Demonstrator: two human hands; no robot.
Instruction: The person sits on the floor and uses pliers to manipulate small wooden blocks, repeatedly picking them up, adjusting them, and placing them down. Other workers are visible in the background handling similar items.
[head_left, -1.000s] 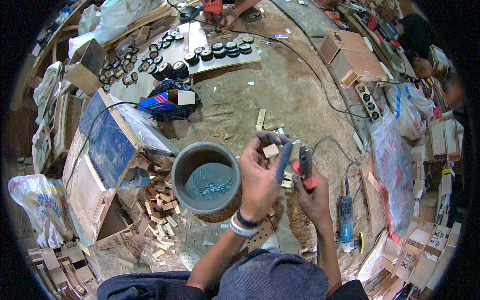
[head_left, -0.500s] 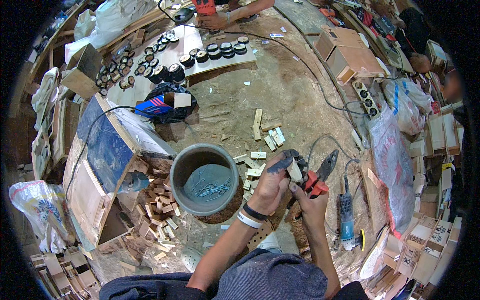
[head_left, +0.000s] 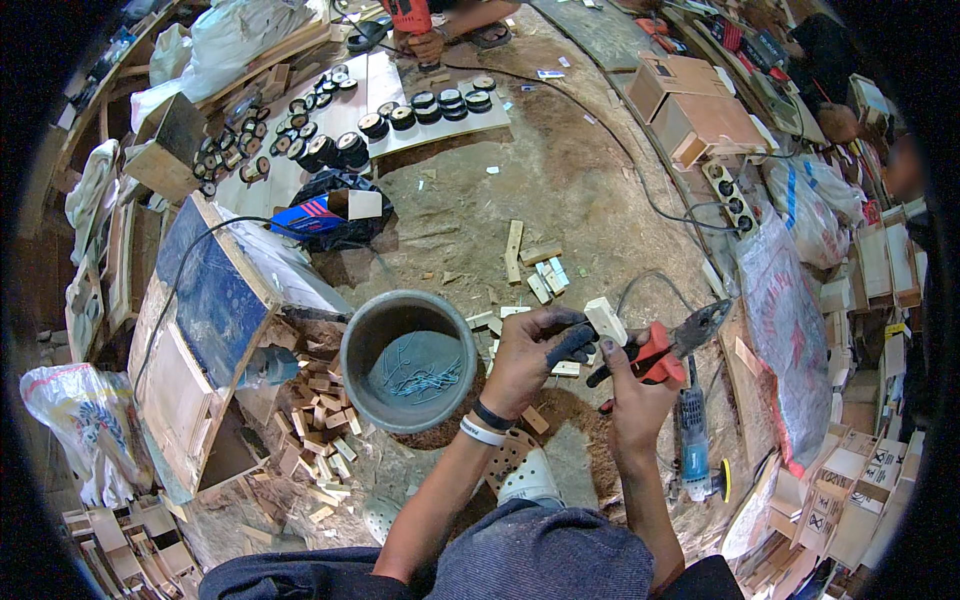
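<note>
Between the fingertips of my left hand [head_left: 540, 345] is a small pale wooden block [head_left: 605, 320], tilted. Dark coverings or stains show on some of those fingers. My right hand [head_left: 638, 395] is wrapped round red-handled pliers [head_left: 660, 355], whose metal jaws point up and to the right, away from the block. The right thumb touches the block's lower end. Left of my hands stands a grey bucket [head_left: 350, 350] with several thin metal nails or wires [head_left: 425, 380] at its bottom. More wooden blocks [head_left: 545, 280] lie on the floor just beyond my hands.
A blue angle grinder [head_left: 692, 440] with a cable lies to the right. Loose wood pieces [head_left: 318, 420] are heaped left of the bucket beside a wooden box [head_left: 215, 330]. Farther off, black discs [head_left: 425, 107] stand on a pale board, near another person's hand [head_left: 428, 45] on a red power tool.
The block has turned and moved slightly right and up in my fingers. The pliers have swung to the right, their jaws now pointing farther from the block.
</note>
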